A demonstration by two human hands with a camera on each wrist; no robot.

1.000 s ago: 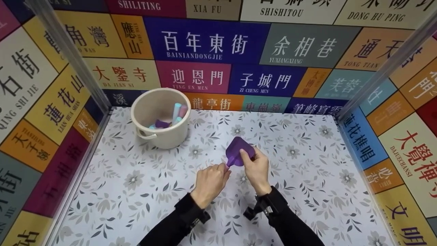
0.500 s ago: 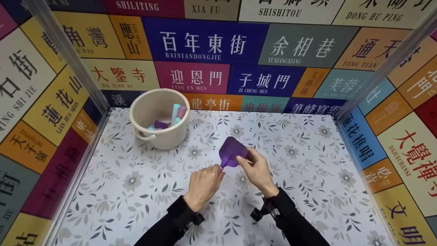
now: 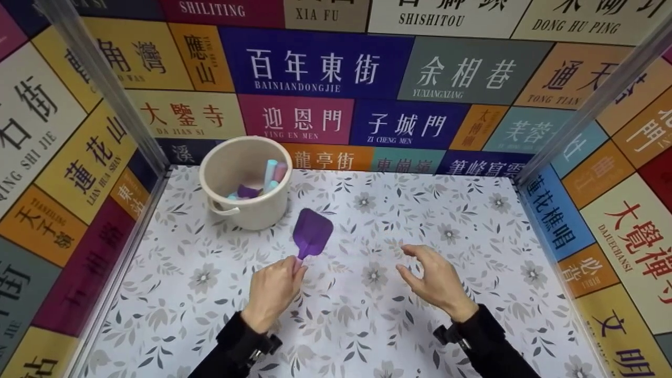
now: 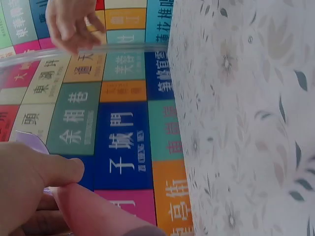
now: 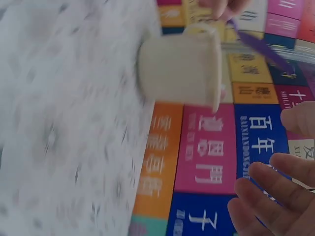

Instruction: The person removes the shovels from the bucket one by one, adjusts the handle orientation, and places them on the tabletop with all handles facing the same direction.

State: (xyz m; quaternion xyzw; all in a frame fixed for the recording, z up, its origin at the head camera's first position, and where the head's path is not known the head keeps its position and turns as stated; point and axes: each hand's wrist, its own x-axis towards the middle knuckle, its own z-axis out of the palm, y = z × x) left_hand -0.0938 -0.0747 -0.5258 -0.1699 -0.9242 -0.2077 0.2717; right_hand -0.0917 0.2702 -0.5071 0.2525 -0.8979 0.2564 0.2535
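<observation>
My left hand grips the handle of a purple toy shovel, its flat blade pointing away from me above the table. In the left wrist view the thumb and fingers of the left hand close round the handle, with a pink part showing in front. My right hand hovers apart on the right, fingers spread and holding nothing. The right wrist view has that right hand at lower right, with the shovel seen edge-on near the top.
A cream bucket stands at the back left, close beyond the shovel blade. Inside are a light-blue cylinder, a purple piece and other coloured pieces. Sign-printed walls enclose the flower-patterned tabletop on three sides.
The right hand has let go of the shovel blade and drawn off to the right. The left hand has carried the shovel leftward, nearer the bucket.
</observation>
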